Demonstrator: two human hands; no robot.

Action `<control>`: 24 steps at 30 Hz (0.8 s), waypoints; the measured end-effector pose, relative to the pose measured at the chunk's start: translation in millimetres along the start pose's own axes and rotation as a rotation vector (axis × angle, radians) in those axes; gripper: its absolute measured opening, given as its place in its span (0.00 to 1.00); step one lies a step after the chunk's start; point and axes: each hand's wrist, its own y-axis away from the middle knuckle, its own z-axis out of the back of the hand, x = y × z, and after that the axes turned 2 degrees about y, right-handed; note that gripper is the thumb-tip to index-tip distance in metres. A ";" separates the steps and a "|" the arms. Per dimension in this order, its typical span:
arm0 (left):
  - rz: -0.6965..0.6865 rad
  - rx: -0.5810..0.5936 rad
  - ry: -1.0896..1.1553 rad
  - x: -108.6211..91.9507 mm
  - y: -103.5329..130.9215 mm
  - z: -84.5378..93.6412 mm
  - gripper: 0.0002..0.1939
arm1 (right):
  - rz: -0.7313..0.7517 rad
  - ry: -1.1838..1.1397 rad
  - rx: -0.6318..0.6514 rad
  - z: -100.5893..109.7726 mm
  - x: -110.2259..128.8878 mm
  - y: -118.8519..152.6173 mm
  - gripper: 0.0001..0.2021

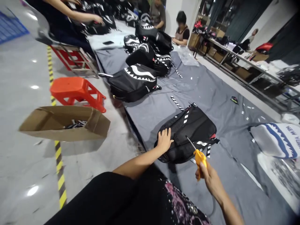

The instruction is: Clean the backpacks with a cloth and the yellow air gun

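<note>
A black backpack (187, 134) lies on the grey-covered table in front of me, its straps upward, with black-and-white striped strips at its edges. My left hand (164, 140) rests on the near left side of the backpack, fingers spread. My right hand (206, 173) is wrapped round a yellow air blow gun (200, 157). The gun's thin metal nozzle points at the middle of the backpack; whether its tip touches the fabric I cannot tell.
More black backpacks (134, 81) with white shark-teeth prints lie further up the table (150, 109). A white printed bag (276, 139) is at right. An open cardboard box (93, 125) and a red stool (67, 87) stand on the floor at left. Several people sit around the table.
</note>
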 end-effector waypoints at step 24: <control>-0.076 0.249 0.172 -2.1 -31.6 6.4 0.29 | -0.258 0.684 0.096 33.7 95.5 -141.2 0.21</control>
